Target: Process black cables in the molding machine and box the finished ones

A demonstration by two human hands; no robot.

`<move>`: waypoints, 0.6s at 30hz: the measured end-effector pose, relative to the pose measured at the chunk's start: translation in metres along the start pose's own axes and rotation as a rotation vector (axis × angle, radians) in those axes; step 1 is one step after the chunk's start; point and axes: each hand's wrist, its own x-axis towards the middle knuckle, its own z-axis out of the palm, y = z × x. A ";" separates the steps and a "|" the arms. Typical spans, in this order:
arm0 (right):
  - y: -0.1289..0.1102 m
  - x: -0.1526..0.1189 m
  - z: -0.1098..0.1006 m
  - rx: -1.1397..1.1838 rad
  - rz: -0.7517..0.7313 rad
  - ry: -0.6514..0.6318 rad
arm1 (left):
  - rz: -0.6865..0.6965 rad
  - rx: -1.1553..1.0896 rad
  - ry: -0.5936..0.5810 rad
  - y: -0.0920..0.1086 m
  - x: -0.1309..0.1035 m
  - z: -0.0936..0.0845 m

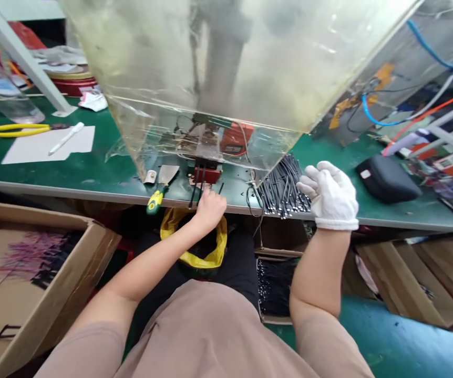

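Under the clear guard [226, 68], her bare left hand [209, 208] pinches thin black rods [198, 184], seemingly, risking a nip; gloved right hand [331, 195] hangs loosely curled, empty.

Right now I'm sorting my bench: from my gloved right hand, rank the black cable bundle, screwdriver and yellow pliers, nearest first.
From the right hand:
1. Black cable bundle, just to its left.
2. Screwdriver, at the table's front edge.
3. Yellow pliers, far left.
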 end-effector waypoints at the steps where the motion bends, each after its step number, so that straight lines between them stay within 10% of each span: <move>1: 0.003 0.004 -0.007 -0.024 -0.016 0.038 | 0.041 -0.010 -0.012 0.000 -0.003 0.002; 6: 0.033 0.028 -0.021 -0.561 -0.025 0.031 | 0.123 -0.024 -0.084 -0.010 -0.049 0.020; 11: 0.061 0.045 0.019 -1.279 0.058 -0.272 | 0.077 -0.055 -0.099 -0.034 -0.072 0.039; 18: 0.085 0.047 0.051 -1.551 0.120 -0.381 | -0.003 -0.101 -0.018 -0.030 -0.084 0.009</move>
